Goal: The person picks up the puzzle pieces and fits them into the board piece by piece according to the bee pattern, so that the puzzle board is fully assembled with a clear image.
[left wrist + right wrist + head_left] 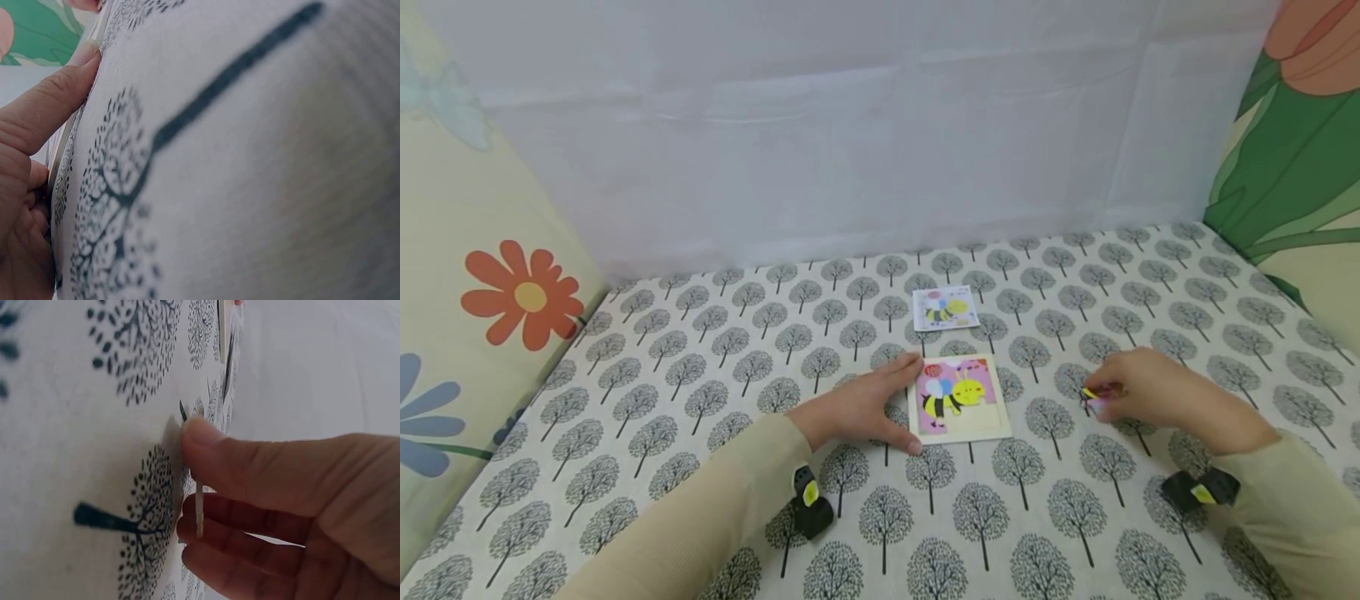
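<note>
A square puzzle board [958, 429] with a pale frame lies on the cloth, showing a partly filled picture of a yellow and black bee on pink. A bare cream area shows at its lower right. My left hand [876, 404] rests at the board's left side, index fingertip at the upper left corner and thumb at the lower left one. To the right of the board, my right hand [1142, 387] pinches a small puzzle piece [1093, 396] with yellow, black and pink on it. In the right wrist view the thin edge of the piece [199, 509] shows between thumb and fingers, close over the cloth.
Behind the board lies a small picture card [946, 308] with a matching bee. A tree-print cloth [820, 433] covers the table. A white sheet [880, 142] hangs at the back, with flower-painted panels [527, 296] on both sides.
</note>
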